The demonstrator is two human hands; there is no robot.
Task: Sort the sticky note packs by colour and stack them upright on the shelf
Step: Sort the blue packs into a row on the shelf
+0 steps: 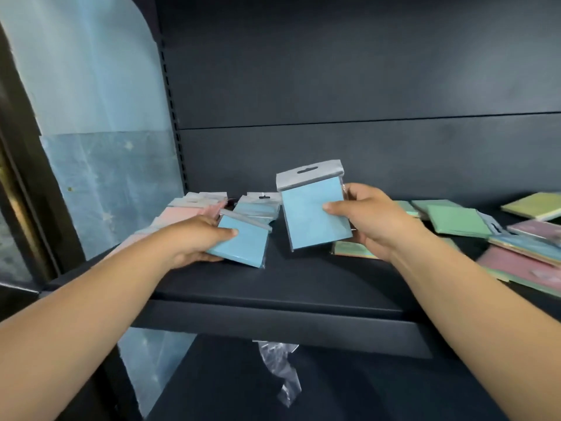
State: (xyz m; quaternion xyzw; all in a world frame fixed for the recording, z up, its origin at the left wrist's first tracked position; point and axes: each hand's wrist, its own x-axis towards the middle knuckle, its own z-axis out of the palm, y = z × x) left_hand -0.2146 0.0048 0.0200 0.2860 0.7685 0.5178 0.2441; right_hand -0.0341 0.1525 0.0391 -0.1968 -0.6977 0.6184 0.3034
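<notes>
Two blue packs [317, 215] [243, 243] (bagged) held above shelf [273, 287]

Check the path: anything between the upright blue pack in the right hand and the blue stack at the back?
Only the left hand with its own blue pack lies near the way from the right hand's upright blue pack to the blue stack.

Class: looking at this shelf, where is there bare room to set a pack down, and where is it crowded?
Bare: the shelf front strip, between the left hand and right hand. Crowded: pink packs and blue packs at back left; the mixed loose packs at right.
</notes>
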